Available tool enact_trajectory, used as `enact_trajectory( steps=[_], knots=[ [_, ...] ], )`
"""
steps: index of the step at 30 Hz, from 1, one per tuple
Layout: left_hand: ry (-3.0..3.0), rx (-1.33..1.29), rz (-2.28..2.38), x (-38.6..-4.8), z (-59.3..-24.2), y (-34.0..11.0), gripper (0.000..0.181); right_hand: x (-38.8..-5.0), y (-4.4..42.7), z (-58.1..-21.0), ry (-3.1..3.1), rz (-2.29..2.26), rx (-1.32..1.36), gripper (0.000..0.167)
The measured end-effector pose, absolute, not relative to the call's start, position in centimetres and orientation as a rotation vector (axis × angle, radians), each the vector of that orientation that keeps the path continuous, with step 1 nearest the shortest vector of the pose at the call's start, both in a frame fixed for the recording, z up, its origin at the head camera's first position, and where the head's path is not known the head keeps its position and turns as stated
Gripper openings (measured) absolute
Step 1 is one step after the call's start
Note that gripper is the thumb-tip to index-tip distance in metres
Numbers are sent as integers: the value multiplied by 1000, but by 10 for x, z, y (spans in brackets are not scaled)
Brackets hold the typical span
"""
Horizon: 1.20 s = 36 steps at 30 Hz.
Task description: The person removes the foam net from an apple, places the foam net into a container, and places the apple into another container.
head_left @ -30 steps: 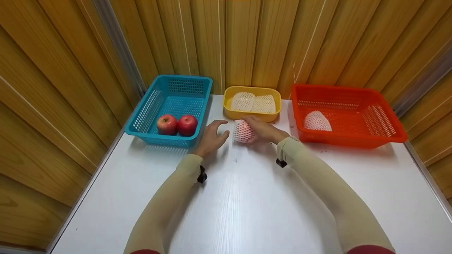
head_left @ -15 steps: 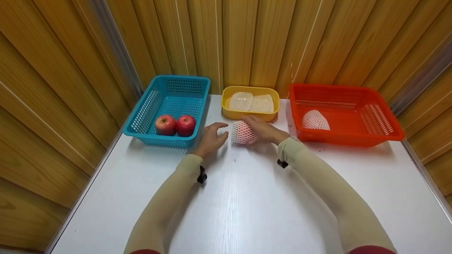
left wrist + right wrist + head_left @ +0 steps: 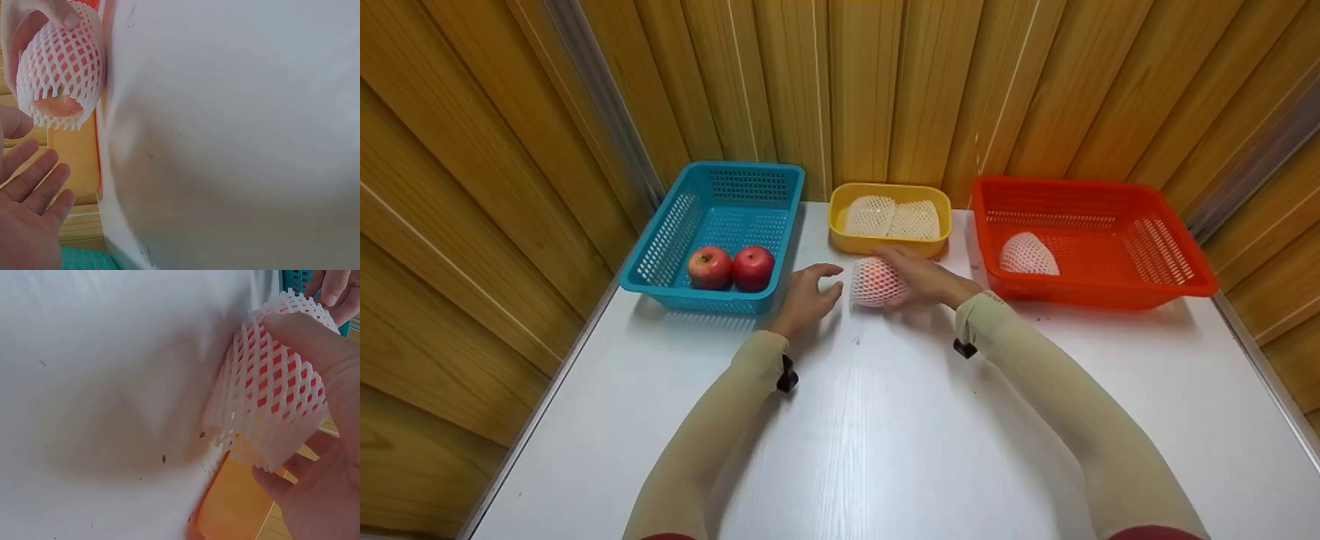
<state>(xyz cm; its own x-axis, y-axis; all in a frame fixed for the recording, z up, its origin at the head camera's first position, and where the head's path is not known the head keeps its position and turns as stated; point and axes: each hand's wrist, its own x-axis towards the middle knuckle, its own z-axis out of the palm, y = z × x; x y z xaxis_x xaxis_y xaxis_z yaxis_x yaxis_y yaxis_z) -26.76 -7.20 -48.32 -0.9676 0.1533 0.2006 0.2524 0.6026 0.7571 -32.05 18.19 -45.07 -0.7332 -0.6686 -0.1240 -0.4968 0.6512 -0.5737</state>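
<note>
An apple in a white foam net (image 3: 877, 283) stands on the white table in front of the yellow tray. My right hand (image 3: 924, 277) holds it from the right, thumb and fingers around the foam net (image 3: 275, 377). In the left wrist view, bare apple skin (image 3: 58, 106) shows at the net's open end, which faces my left hand. My left hand (image 3: 804, 298) is just left of the netted apple with its fingers apart, touching nothing. Two bare red apples (image 3: 710, 268) sit in the blue basket (image 3: 656, 289), beside that hand.
Behind the netted apple, the yellow tray (image 3: 885, 245) contains white foam nets (image 3: 871, 216). To the right stands a red basket (image 3: 1110, 291) with a netted, pinkish-white item (image 3: 1028, 255) inside. A wood-panelled wall (image 3: 855, 90) rises behind the containers.
The netted apple and my right hand have stayed nearly in place, with only a tiny shift. My left hand still hovers beside them, and the view has drifted slightly.
</note>
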Motion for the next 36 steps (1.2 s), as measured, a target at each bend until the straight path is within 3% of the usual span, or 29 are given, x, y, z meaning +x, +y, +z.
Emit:
enact_trajectory(
  steps=[36],
  knots=[
    [-2618, -547, -1391, -264, -487, -54, 30, -304, 217, -457, 2605, -832, -928, 107]
  ],
)
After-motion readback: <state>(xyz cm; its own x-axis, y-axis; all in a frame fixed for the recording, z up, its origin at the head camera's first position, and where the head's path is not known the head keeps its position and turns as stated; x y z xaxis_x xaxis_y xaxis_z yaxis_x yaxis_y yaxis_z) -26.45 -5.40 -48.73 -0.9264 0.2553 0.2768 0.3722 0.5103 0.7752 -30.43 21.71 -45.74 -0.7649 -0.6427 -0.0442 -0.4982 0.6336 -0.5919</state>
